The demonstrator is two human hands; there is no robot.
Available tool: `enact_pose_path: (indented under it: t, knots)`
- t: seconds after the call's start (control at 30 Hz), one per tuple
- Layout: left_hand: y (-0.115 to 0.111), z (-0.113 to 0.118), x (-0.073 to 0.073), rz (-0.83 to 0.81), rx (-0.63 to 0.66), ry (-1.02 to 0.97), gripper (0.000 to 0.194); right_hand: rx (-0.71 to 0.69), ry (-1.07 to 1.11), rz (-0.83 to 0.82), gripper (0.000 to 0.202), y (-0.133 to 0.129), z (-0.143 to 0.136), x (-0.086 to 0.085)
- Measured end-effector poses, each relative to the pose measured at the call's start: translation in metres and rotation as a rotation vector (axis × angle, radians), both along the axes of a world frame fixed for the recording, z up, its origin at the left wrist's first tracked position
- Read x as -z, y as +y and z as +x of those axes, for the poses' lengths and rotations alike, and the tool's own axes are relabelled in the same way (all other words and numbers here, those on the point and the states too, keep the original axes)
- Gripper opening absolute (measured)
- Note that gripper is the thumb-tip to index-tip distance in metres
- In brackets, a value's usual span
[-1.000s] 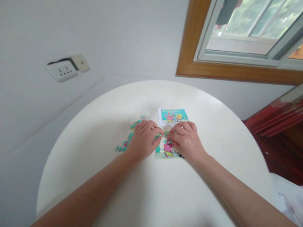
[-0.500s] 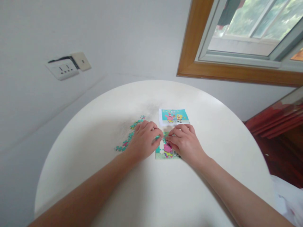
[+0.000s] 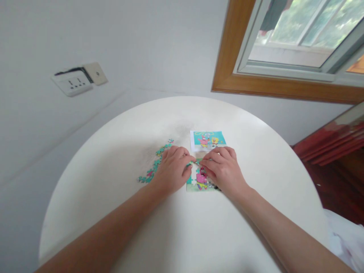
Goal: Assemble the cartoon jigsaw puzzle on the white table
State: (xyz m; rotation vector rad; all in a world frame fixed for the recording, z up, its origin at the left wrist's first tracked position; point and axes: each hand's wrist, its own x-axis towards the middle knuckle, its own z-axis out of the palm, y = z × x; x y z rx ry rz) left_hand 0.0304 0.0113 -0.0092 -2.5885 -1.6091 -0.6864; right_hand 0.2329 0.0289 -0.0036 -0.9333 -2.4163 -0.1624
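White round table [image 3: 184,227] under both our hands, w/ a partly built puzzle [image 3: 202,181] lying flat on it; we take that puzzle as clock centre. Our left hand [image 3: 174,167] is at 9–10 o'clock, palm down, fingers bent, thumb & index only slightly apart at the puzzle's upper L part. Our right hand [image 3: 223,165] is at 2 o'clock, fingers curled, thumb & index close together, covering the puzzle's R part. Small green bit [image 3: 198,162] shows btwn the two sets of fingertips; we can't tell which hand, if either, has hold of it. Pink figure shows in the puzzle, w/ a white gap at its 9 o'clock.

Loose pieces [image 3: 157,163], mostly teal, trail past our L hand, approx 9–10 o'clock, partly hidden by it. Picture card [image 3: 209,140] lies at 12, just beyond our fingers, apart from the puzzle. Farther off, we see a wall socket [image 3: 75,84] at 10, wood window frame [image 3: 223,79] nr 1, red fabric [image 3: 327,138] btwn 2 & 3.
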Motion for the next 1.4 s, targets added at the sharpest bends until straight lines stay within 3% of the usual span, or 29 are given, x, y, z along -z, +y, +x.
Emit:
enact_pose_path:
  t: [0.43, 0.67, 0.93, 1.4]
  knots:
    - [0.001, 0.0, 0.0, -0.006, 0.013, -0.002, 0.021, -0.003, -0.072, -0.062, 0.009, -0.003, -0.003, -0.001]
    - [0.001, 0.0, 0.001, 0.005, 0.025, -0.011, 0.021, -0.01, -0.114, -0.134, 0.017, -0.006, -0.001, -0.004]
    - [0.001, -0.001, -0.001, -0.01, 0.038, -0.014, 0.023, 0.062, -0.003, -0.219, 0.033, -0.007, 0.014, -0.016]
    - [-0.002, -0.001, -0.006, 0.006, 0.064, 0.005, 0.027, 0.034, -0.055, -0.251, 0.033, -0.008, 0.008, -0.008]
